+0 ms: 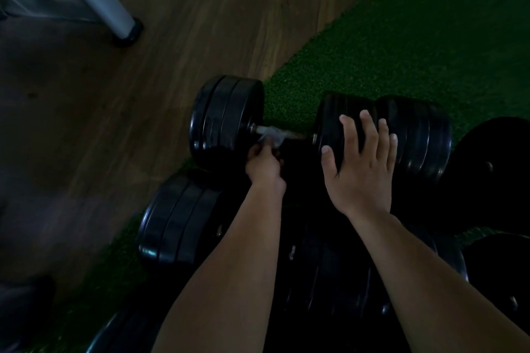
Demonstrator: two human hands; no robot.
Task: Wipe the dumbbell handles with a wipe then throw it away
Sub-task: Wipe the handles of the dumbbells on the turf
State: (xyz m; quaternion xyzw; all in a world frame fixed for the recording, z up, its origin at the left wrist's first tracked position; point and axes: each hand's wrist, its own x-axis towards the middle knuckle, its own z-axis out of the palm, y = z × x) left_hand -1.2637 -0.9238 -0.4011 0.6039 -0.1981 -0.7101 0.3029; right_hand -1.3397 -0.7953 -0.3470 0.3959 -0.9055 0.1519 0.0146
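Observation:
A black dumbbell (pixel 226 120) lies across the edge of the green turf, its metal handle (pixel 295 135) running between two stacks of plates. My left hand (pixel 262 163) pinches a crumpled white wipe (pixel 272 136) against the left part of that handle. My right hand (pixel 361 163) lies flat with straight, spread fingers on the right plate stack (pixel 413 135). A second dumbbell (pixel 175 223) sits nearer me, its handle hidden under my left forearm.
Green turf (pixel 401 37) covers the right side; wooden floor (pixel 143 94) spreads to the left. A grey metal leg with a black foot (pixel 126 28) stands at upper left. More black plates (pixel 496 169) lie at right and bottom.

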